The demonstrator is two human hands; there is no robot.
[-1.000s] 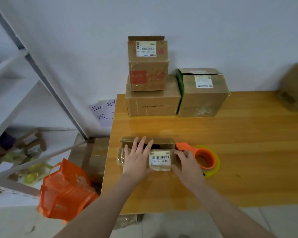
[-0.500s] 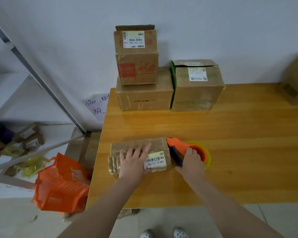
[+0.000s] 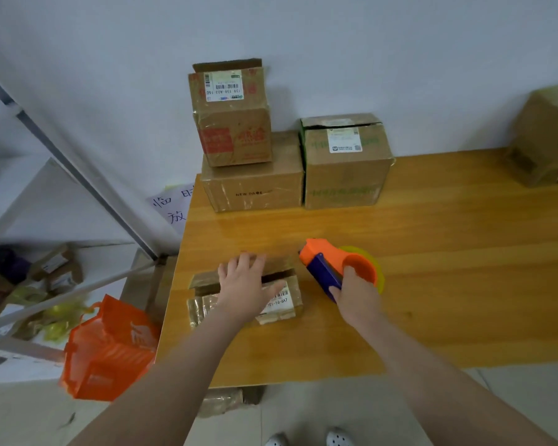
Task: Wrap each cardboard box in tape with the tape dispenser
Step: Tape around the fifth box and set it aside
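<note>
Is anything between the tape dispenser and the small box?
Nothing visible: the tape dispenser in the right hand is just right of the small box; the left hand rests on top.

Pale grey wall (image 3: 368, 43) behind a glossy wooden table (image 3: 448, 284) — white metal shelving (image 3: 45, 194) at left, light tiled floor (image 3: 319, 403)

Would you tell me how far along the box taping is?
Done: the small box shows glossy tape on its near side. In hand: the left hand presses it down; the right hand grips the tape dispenser beside its right end. Left: seemingly the three boxes by the wall and the box far right.
</note>
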